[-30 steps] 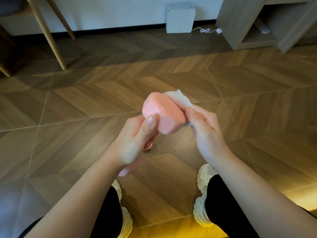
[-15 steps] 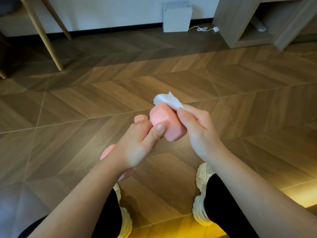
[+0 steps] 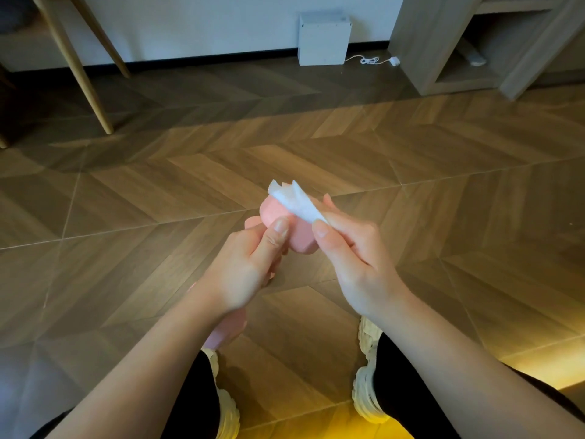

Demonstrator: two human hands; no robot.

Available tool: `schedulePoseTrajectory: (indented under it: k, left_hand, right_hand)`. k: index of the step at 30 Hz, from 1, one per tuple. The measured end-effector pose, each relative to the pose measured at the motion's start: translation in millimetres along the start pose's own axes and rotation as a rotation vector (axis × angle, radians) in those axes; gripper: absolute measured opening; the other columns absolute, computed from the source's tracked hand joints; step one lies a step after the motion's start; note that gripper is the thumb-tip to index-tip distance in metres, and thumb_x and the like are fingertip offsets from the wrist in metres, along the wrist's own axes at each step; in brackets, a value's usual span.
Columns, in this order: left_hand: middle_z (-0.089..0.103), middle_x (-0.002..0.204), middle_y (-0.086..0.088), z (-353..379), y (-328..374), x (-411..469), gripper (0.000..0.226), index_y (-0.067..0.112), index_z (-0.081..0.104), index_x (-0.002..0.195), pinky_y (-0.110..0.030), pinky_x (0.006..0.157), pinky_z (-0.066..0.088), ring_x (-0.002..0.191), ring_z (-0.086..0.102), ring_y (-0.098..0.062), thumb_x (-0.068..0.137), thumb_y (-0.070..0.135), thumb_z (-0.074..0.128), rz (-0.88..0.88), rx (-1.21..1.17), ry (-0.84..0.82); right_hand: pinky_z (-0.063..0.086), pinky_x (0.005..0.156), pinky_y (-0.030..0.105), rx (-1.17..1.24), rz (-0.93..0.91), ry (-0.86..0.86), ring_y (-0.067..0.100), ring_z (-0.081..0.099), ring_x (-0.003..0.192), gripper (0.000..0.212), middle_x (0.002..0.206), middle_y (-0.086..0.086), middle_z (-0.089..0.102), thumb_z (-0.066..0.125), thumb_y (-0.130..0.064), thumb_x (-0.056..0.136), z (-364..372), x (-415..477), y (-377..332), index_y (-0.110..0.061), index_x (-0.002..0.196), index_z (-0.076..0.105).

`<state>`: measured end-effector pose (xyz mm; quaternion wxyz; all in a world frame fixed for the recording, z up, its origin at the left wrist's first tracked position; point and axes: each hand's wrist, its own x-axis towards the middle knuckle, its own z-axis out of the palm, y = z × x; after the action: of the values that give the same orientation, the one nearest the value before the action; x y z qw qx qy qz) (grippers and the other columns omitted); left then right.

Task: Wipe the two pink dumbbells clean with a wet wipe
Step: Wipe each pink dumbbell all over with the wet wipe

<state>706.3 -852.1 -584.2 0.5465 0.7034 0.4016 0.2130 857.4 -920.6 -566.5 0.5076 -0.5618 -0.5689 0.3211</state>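
I hold one pink dumbbell (image 3: pixel 300 237) above the wooden floor, its far head pointing away from me and its near head (image 3: pixel 226 331) showing below my left wrist. My left hand (image 3: pixel 250 267) is wrapped around its handle, thumb on the far head. My right hand (image 3: pixel 351 258) pinches a white wet wipe (image 3: pixel 296 201) and presses it on the top of the far head. The handle is hidden by my left hand. Only one dumbbell is in view.
White sneakers (image 3: pixel 367 369) and black trouser legs show at the bottom. A white box (image 3: pixel 323 38) with a cable stands at the wall. Wooden chair legs (image 3: pixel 82 74) are far left, and a wooden shelf unit (image 3: pixel 449 45) is far right.
The dumbbell has tilted further away from me and lower. The wipe has slid from behind the far head up onto its top. Both hands shifted slightly down and right.
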Motion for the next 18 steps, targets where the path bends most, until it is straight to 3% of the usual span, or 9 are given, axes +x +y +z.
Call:
schedulePoseTrajectory:
  k: [3,5,6,7,10,11,14,16,18]
  left_hand:
    - [0.046,0.047,0.01,0.3,0.4,-0.1,0.06,0.025,0.048,0.054,-0.014,0.047,0.033,0.045,0.04,-0.007,0.079,0.076,0.031,-0.024,-0.036,0.018]
    - [0.045,0.047,0.009,1.1,-0.1,0.6,0.061,0.027,0.048,0.049,-0.015,0.047,0.033,0.045,0.04,-0.007,0.079,0.077,0.03,-0.037,-0.041,0.033]
    - [0.044,0.048,0.009,1.0,-0.4,1.8,0.062,0.026,0.047,0.05,-0.015,0.046,0.033,0.045,0.039,-0.008,0.079,0.077,0.03,-0.038,-0.052,0.047]
    - [0.043,0.048,0.009,0.6,-0.6,2.6,0.062,0.024,0.045,0.051,-0.016,0.046,0.033,0.045,0.038,-0.009,0.08,0.077,0.031,-0.037,-0.068,0.061]
    - [0.041,0.054,0.004,-1.3,-0.3,3.0,0.062,0.024,0.044,0.053,-0.018,0.045,0.033,0.048,0.035,-0.014,0.079,0.08,0.036,-0.042,-0.141,0.085]
    - [0.04,0.056,0.002,-2.0,-0.2,2.8,0.062,0.025,0.046,0.052,-0.019,0.045,0.032,0.049,0.034,-0.016,0.078,0.081,0.037,-0.047,-0.17,0.085]
    - [0.038,0.057,0.003,-5.2,1.4,2.0,0.061,0.027,0.048,0.052,-0.021,0.046,0.029,0.053,0.031,-0.017,0.078,0.081,0.04,-0.057,-0.257,0.081]
    - [0.037,0.056,0.007,-6.1,1.6,1.4,0.059,0.027,0.047,0.051,-0.022,0.046,0.03,0.052,0.031,-0.015,0.078,0.08,0.041,-0.047,-0.26,0.075]
    - [0.036,0.055,0.009,-6.6,2.1,0.9,0.063,0.027,0.043,0.051,-0.023,0.047,0.028,0.052,0.03,-0.015,0.077,0.083,0.043,-0.021,-0.278,0.059]
  right_hand:
    - [0.023,0.118,0.056,-0.035,-0.054,0.041,-0.011,0.056,0.08,0.047,0.074,-0.04,0.055,0.039,-0.007,0.102,0.3,1.5,0.0,-0.045,0.085,0.061]
    - [0.023,0.118,0.057,-0.079,-0.11,0.036,-0.008,0.06,0.102,0.04,0.098,-0.037,0.064,0.038,-0.008,0.102,2.0,-1.6,4.6,-0.029,0.112,0.07]
    - [0.023,0.118,0.056,-0.101,-0.136,0.033,-0.001,0.057,0.118,0.036,0.119,-0.025,0.065,0.038,-0.01,0.102,3.6,-3.2,6.8,-0.015,0.124,0.066]
    - [0.024,0.118,0.055,-0.106,-0.153,0.039,0.002,0.056,0.123,0.036,0.126,-0.018,0.065,0.038,-0.011,0.102,4.2,-3.2,7.6,-0.015,0.126,0.064]
    - [0.038,0.107,0.042,-0.084,-0.073,0.129,-0.008,0.055,0.068,0.053,0.067,-0.031,0.056,0.04,-0.005,0.1,0.3,1.5,2.2,-0.052,0.086,0.058]
    - [0.041,0.103,0.038,-0.084,-0.064,0.13,-0.006,0.05,0.06,0.052,0.06,-0.026,0.049,0.04,-0.005,0.1,-0.8,0.5,4.3,-0.05,0.084,0.059]
    - [0.043,0.096,0.034,-0.097,-0.135,0.119,-0.007,0.049,0.061,0.033,0.061,-0.026,0.047,0.039,-0.004,0.1,1.4,-2.4,10.2,-0.019,0.098,0.069]
    - [0.037,0.076,0.022,-0.054,-0.029,0.143,0.002,0.04,0.055,0.034,0.057,-0.01,0.041,0.039,-0.013,0.099,3.1,1.8,11.3,-0.026,0.076,0.06]
    - [0.032,0.069,0.016,-0.05,-0.006,0.149,0.008,0.034,0.054,0.033,0.056,0.003,0.036,0.039,-0.018,0.098,3.0,2.5,12.4,-0.022,0.074,0.06]
